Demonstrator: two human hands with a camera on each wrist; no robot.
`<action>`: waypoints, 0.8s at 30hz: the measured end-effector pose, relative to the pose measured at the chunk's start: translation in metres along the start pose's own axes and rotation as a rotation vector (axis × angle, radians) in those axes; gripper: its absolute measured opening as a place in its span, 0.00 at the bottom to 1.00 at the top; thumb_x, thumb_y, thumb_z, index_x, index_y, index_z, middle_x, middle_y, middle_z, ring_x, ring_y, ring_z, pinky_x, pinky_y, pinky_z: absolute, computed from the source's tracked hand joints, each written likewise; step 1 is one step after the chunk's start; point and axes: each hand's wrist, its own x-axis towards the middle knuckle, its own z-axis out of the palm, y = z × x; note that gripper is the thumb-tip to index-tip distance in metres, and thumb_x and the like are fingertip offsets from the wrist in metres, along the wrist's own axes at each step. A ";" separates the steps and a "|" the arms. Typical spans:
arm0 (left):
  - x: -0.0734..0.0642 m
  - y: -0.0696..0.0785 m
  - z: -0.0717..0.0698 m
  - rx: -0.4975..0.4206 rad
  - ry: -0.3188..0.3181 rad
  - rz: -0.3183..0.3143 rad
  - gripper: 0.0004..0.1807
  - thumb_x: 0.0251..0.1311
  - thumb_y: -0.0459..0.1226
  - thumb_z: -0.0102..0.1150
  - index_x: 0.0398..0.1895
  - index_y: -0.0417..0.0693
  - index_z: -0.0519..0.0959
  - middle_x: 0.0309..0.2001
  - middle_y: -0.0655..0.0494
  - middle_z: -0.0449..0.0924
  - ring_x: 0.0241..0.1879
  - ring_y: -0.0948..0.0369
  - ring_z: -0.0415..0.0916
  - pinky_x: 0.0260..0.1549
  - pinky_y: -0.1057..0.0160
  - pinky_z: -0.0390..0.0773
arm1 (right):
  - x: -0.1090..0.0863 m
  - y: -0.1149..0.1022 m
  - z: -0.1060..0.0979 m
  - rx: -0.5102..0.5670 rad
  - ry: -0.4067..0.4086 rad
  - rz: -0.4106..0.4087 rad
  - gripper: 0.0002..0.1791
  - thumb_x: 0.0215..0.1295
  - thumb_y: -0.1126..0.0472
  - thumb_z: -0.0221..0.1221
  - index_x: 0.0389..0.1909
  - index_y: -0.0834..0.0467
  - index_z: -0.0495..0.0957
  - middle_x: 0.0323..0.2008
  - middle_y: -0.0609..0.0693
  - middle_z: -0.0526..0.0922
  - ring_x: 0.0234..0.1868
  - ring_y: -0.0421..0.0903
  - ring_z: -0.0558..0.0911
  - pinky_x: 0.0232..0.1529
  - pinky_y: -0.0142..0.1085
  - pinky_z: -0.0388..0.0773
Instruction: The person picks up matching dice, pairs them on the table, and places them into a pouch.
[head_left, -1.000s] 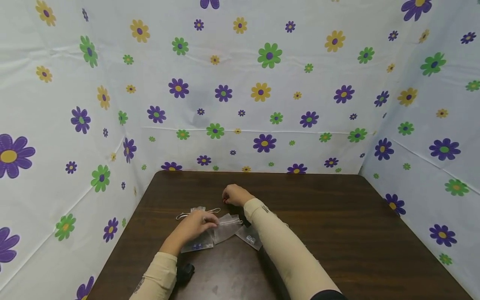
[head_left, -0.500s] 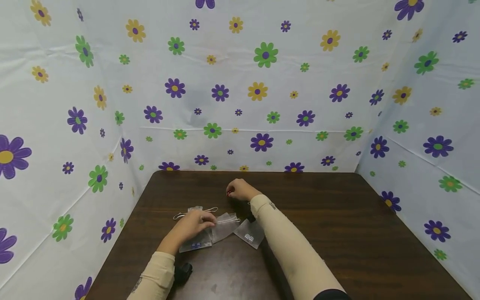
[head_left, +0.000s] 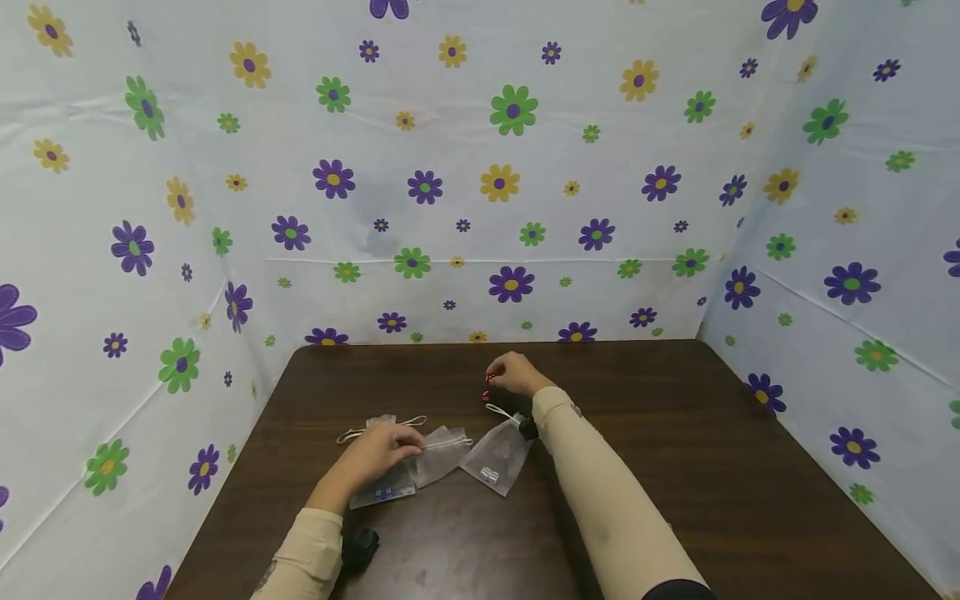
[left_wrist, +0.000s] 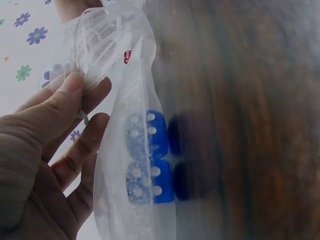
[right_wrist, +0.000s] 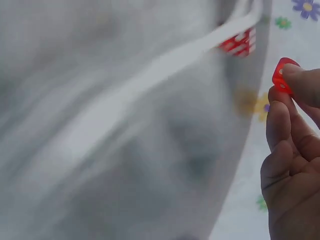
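Note:
My left hand (head_left: 375, 458) pinches the gathered top of a sheer white pouch (left_wrist: 95, 47) between thumb and forefinger. Near that hand lies another sheer pouch (head_left: 401, 483) with blue dice (left_wrist: 161, 132) in it. My right hand (head_left: 519, 373), farther back over the table, pinches a red die (right_wrist: 282, 76) with white dots between thumb and fingertip. Just below those fingertips is a second red die (head_left: 485, 395) on the table. Closer to me, a third pouch (head_left: 501, 454) holds pale dice (head_left: 489, 475), its white drawstring (head_left: 501, 410) reaching toward the right wrist.
A dark wooden table (head_left: 675, 467) carries everything. White drawstring loops (head_left: 412, 422) lie behind the left hand. Black wrist cameras (head_left: 360, 550) sit under the forearms. A white flowered cloth (head_left: 450, 150) encloses the back and sides.
The right hand has moved rightward and slightly back with the red die, uncovering more of the pale-dice pouch and the second red die. The left hand keeps its hold. The head view has shifted slightly.

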 end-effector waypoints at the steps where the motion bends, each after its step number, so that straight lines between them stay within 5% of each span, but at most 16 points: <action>1: 0.000 0.000 0.000 -0.004 0.004 0.005 0.03 0.63 0.37 0.68 0.38 0.54 0.88 0.36 0.64 0.87 0.34 0.70 0.80 0.34 0.64 0.80 | -0.001 0.003 0.000 -0.002 -0.001 0.011 0.07 0.65 0.66 0.67 0.44 0.61 0.87 0.42 0.52 0.87 0.44 0.48 0.82 0.47 0.42 0.79; 10: -0.001 0.001 -0.003 0.008 0.003 0.015 0.03 0.63 0.36 0.68 0.38 0.54 0.88 0.36 0.64 0.87 0.34 0.70 0.80 0.35 0.63 0.80 | -0.010 0.013 0.008 0.021 -0.083 0.059 0.06 0.63 0.66 0.69 0.40 0.61 0.88 0.37 0.50 0.87 0.37 0.44 0.79 0.45 0.39 0.77; 24: 0.000 0.001 0.000 0.013 -0.006 0.005 0.03 0.63 0.37 0.67 0.38 0.55 0.87 0.36 0.64 0.87 0.34 0.69 0.80 0.35 0.63 0.80 | -0.013 0.007 0.015 0.059 -0.098 0.071 0.09 0.64 0.66 0.68 0.44 0.62 0.87 0.39 0.52 0.86 0.39 0.45 0.79 0.47 0.40 0.79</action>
